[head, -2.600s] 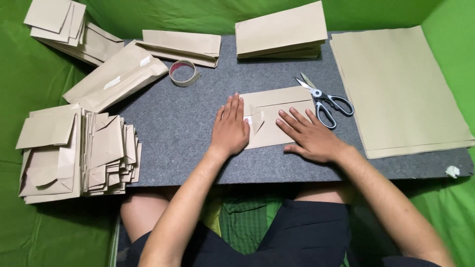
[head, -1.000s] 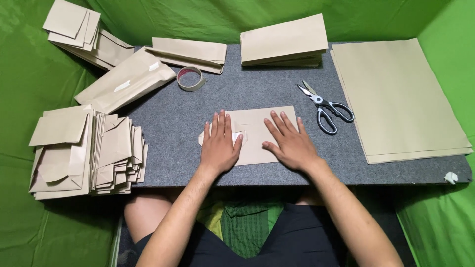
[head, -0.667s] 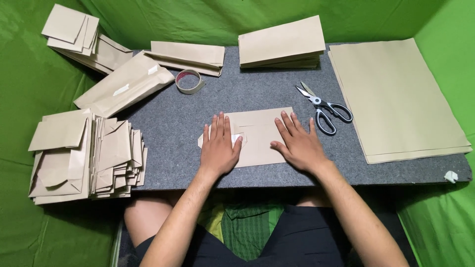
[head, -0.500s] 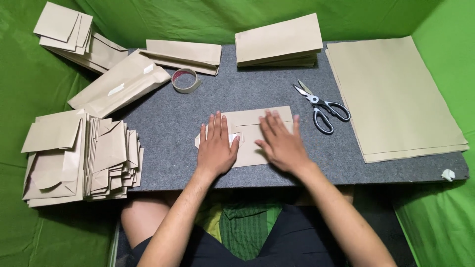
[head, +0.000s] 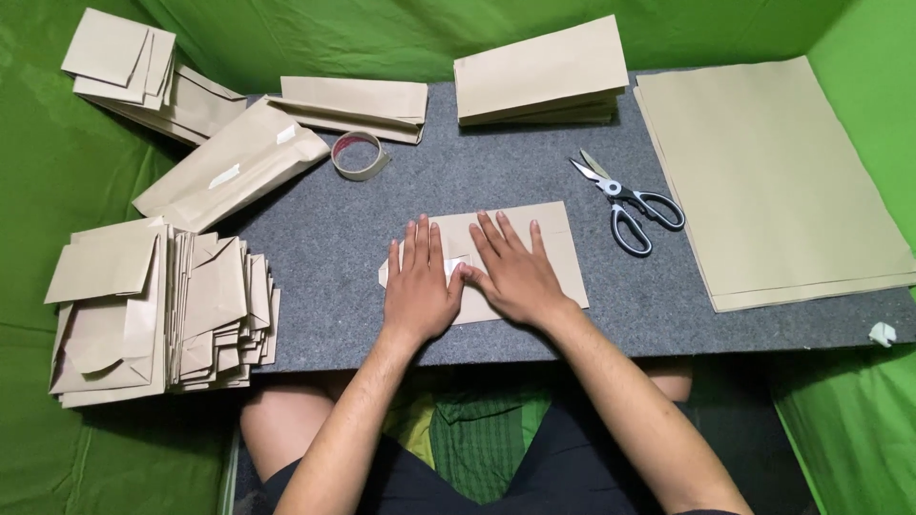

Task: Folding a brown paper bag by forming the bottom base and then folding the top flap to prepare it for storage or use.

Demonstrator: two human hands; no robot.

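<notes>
Both hands press flat, fingers spread: left hand [head: 420,286] and right hand [head: 512,272] on the half-folded brown paper envelope [head: 553,253]; finished envelopes [head: 162,305] pile left, uncut sheets [head: 773,181] wait right.

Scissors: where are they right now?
The scissors lie on the grey mat, right of the right hand, between it and the big paper stack.

Grey felt-topped table [head: 334,238]; bright green cloth backdrop [head: 57,143] all round, even light
</notes>
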